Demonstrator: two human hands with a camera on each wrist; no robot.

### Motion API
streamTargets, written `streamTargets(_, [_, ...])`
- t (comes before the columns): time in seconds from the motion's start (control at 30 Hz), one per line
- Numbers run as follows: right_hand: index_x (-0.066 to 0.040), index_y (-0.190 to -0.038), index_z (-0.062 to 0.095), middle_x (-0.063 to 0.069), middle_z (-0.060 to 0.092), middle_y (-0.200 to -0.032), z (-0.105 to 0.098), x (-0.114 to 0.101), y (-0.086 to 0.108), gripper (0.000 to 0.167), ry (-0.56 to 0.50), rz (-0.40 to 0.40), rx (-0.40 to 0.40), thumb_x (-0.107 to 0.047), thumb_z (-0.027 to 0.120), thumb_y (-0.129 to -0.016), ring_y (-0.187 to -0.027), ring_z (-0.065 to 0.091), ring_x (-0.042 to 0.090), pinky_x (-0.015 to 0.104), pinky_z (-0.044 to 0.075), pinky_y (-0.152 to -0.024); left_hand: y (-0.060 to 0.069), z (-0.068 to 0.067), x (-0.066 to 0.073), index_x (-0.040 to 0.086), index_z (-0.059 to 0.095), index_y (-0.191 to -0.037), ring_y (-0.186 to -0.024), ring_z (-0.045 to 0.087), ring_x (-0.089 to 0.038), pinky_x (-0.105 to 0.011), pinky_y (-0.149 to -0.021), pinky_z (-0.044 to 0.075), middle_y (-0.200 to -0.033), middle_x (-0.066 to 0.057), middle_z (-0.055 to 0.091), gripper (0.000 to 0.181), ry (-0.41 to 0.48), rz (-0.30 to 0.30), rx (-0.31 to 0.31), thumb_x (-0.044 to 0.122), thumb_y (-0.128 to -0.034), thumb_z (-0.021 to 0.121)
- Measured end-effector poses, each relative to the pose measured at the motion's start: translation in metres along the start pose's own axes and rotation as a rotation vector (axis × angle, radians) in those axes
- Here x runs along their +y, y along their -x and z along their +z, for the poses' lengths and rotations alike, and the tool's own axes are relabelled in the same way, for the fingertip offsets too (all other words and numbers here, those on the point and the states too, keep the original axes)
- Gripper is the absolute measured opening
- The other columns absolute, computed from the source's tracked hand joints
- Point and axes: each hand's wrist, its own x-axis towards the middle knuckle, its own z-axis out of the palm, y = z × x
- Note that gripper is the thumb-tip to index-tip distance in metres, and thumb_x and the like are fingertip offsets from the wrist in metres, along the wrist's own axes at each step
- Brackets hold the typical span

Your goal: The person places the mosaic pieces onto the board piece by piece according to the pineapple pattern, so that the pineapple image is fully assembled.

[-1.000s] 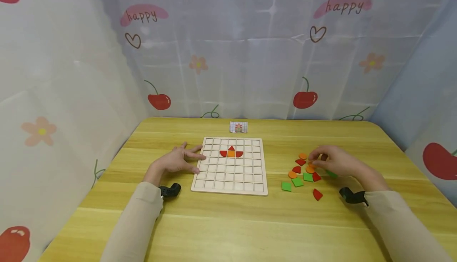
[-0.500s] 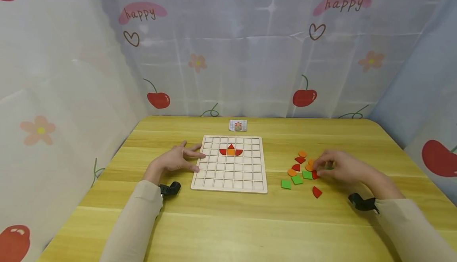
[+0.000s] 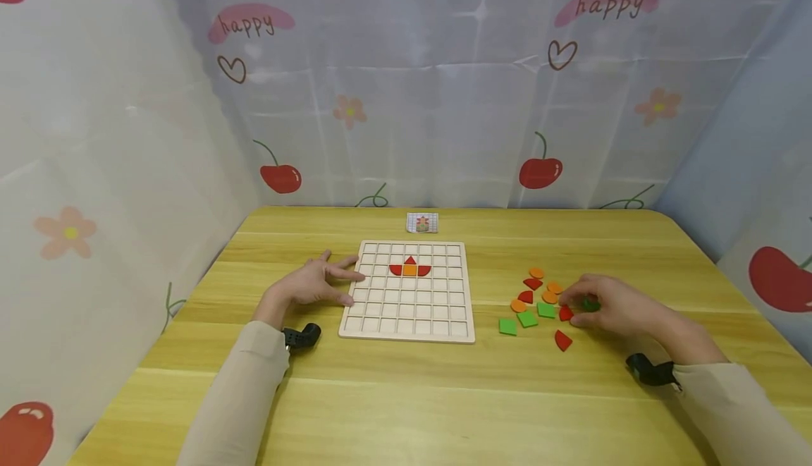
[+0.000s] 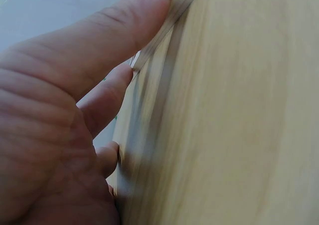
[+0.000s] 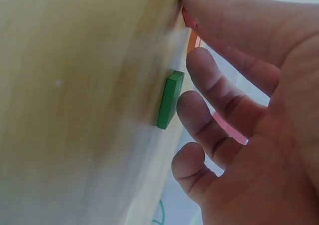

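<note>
In the head view, a square wooden grid board (image 3: 406,314) lies on the table. Set in it are an orange square (image 3: 410,270), a red triangle (image 3: 411,261) and two red quarter-circle pieces. My left hand (image 3: 309,284) has its fingers spread, thumb and fingertips resting on the board's left edge. On the right, my right hand (image 3: 609,304) pinches a red quarter-circle piece (image 3: 566,313) at the table surface between thumb and index finger. A green piece (image 5: 170,100) lies under that palm, beside the curled other fingers; in the head view it is partly hidden.
Left of the right hand lie loose pieces: orange discs (image 3: 518,306), green squares (image 3: 527,319) and more red quarter-circles (image 3: 563,340). A small pattern card (image 3: 422,223) lies behind the board. Printed curtains (image 3: 406,99) surround the table.
My right hand has moved right and toward me, from the orange discs to the red quarter-circle piece, which has shifted slightly right. My left hand stays at the board's edge.
</note>
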Motion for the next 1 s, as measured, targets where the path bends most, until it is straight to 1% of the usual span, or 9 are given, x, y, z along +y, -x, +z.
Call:
streamTargets(0.07, [-0.015,-0.11,0.078,-0.008,0.064,-0.098,0.0,0.001,0.001,0.024,0.008,-0.014,0.002,-0.021,0.084,-0.087,-0.084,0.053,0.004,0.026,0.049,-0.073,0.0,0.001,0.0,0.034,0.072,-0.132,-0.16,-0.015,-0.04,-0.071,-0.121,-0.013,-0.169,0.009,0.031,0.051,0.001,-0.002,0.0,0.036,-0.0829,0.086])
streamTargets(0.17, [-0.015,-0.108,0.079,-0.009,0.066,-0.1,0.0,0.001,0.001,0.023,0.028,-0.019,0.011,-0.019,0.084,-0.086,-0.088,0.057,0.006,0.028,0.053,-0.078,0.0,0.001,0.0,0.035,0.072,-0.131,-0.16,-0.015,-0.04,-0.071,-0.121,-0.013,-0.169,0.01,0.031,0.051,0.0,-0.004,0.001,0.037,-0.083,0.086])
streamTargets(0.3, [-0.016,-0.109,0.078,-0.009,0.067,-0.102,0.0,0.001,0.003,0.024,0.031,0.002,0.015,-0.02,0.083,-0.086,-0.094,0.061,0.01,0.03,0.055,-0.084,-0.001,0.001,0.0,0.034,0.072,-0.132,-0.16,-0.015,-0.039,-0.072,-0.121,-0.013,-0.169,0.01,0.031,0.051,-0.002,-0.005,0.003,0.037,-0.083,0.086])
streamTargets(0.47, [-0.017,-0.108,0.077,-0.01,0.066,-0.102,0.003,0.001,0.004,0.022,0.028,0.004,0.024,-0.021,0.082,-0.087,-0.093,0.06,0.008,0.031,0.054,-0.084,-0.001,0.0,-0.001,0.034,0.072,-0.132,-0.16,-0.015,-0.04,-0.072,-0.121,-0.013,-0.169,0.009,0.031,0.051,-0.004,-0.005,0.003,0.037,-0.083,0.086])
streamTargets(0.63, [-0.017,-0.106,0.076,-0.01,0.066,-0.099,0.005,-0.001,0.003,0.019,0.063,-0.022,0.072,-0.019,0.082,-0.088,-0.09,0.059,0.009,0.03,0.054,-0.08,-0.001,0.001,-0.003,0.035,0.072,-0.131,-0.16,-0.015,-0.039,-0.072,-0.121,-0.011,-0.168,0.011,0.031,0.051,-0.007,-0.013,0.002,0.037,-0.0828,0.086])
streamTargets(0.8, [-0.013,-0.106,0.075,-0.006,0.066,-0.097,0.004,-0.011,-0.004,0.019,0.049,-0.021,0.097,-0.02,0.081,-0.089,-0.088,0.06,0.012,0.032,0.054,-0.078,-0.002,0.001,-0.005,0.036,0.072,-0.131,-0.16,-0.015,-0.039,-0.074,-0.12,-0.009,-0.168,0.012,0.032,0.051,0.001,-0.017,0.007,0.038,-0.0821,0.086])
streamTargets(1.0, [-0.013,-0.105,0.075,-0.002,0.068,-0.1,0.002,-0.033,-0.024,0.017,0.022,-0.035,0.102,-0.017,0.08,-0.09,-0.091,0.06,0.017,0.031,0.054,-0.077,-0.002,0.001,-0.004,0.036,0.072,-0.131,-0.16,-0.016,-0.039,-0.074,-0.12,-0.009,-0.168,0.011,0.031,0.051,0.007,-0.014,0.008,0.038,-0.0818,0.086])
